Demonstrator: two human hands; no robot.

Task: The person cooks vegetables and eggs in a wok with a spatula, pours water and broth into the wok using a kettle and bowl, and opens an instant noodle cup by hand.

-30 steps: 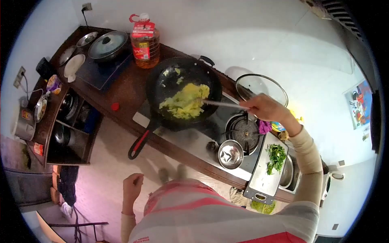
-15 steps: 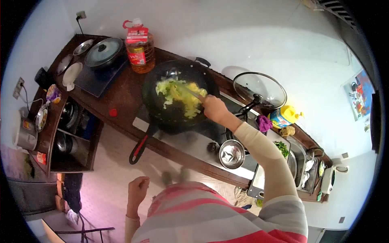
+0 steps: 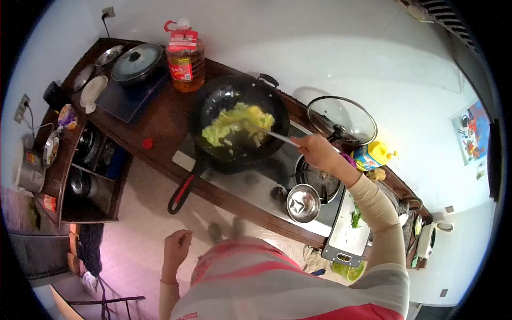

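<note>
My right hand [image 3: 319,153] is closed around the metal handle of a spatula [image 3: 280,138]. The spatula reaches left into a black wok [image 3: 240,154], where its blade is lost among yellow egg and pale green vegetable pieces [image 3: 234,124]. The wok sits on the stove, its black and red handle [image 3: 183,193] pointing toward the floor side. Away from the counter, at my left side, my left hand [image 3: 177,248] hangs with curled fingers and nothing visible in it.
Beside the wok stands a large oil bottle [image 3: 185,61]. A glass lid [image 3: 344,118] leans on the wall. A metal bowl [image 3: 303,203] rests at the stove's right, near a cutting board [image 3: 349,229] with chopped greens [image 3: 356,217]. A red cap [image 3: 148,143] lies on the counter.
My right hand has moved right and slightly down, drawing the spatula back so more of its handle shows. The food has shifted within the wok. My left hand stays low, fingers curled.
</note>
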